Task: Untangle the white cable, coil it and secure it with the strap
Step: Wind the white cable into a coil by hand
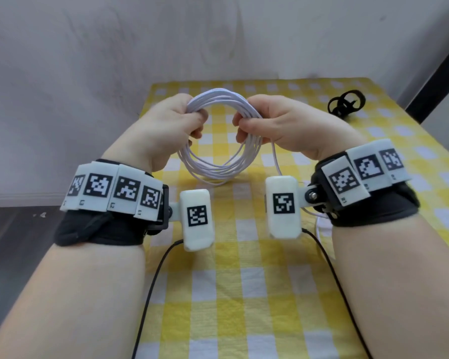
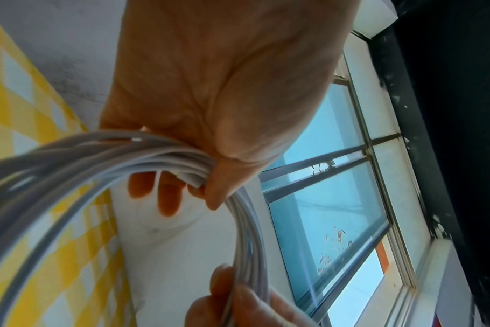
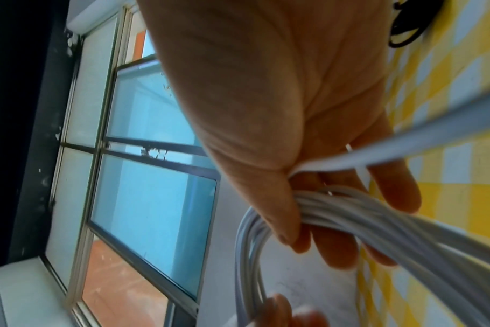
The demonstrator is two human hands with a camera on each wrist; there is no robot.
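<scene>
From the head camera, the white cable [image 1: 219,136] is already wound into a round coil of many turns and held upright above the checked tablecloth [image 1: 244,294]. The left hand [image 1: 166,125] has its fingers curled round the upper left of the coil, and the right hand [image 1: 275,120] grips the upper right in the same way. Two opposite holds probably keep the turns stacked so the loop does not spring open. One loose strand drops from the right hand toward the table, so the winding looks nearly but not wholly finished. The black strap [image 1: 346,103] lies on the cloth at the far right, well apart from both hands and untouched.

The left wrist camera shows the left hand [image 2: 224,88] from below, thumb and fingers pinching the gathered strands [image 2: 160,152] tightly together; fingertips of the other hand [image 2: 221,285] meet the bundle lower down.

The right wrist camera shows the right hand [image 3: 280,110] closed on the bundle [image 3: 350,212], with a single strand [image 3: 434,141] running off separately across the palm. A dark shape at the top edge may be the strap, though it is too cropped to be sure.
</scene>
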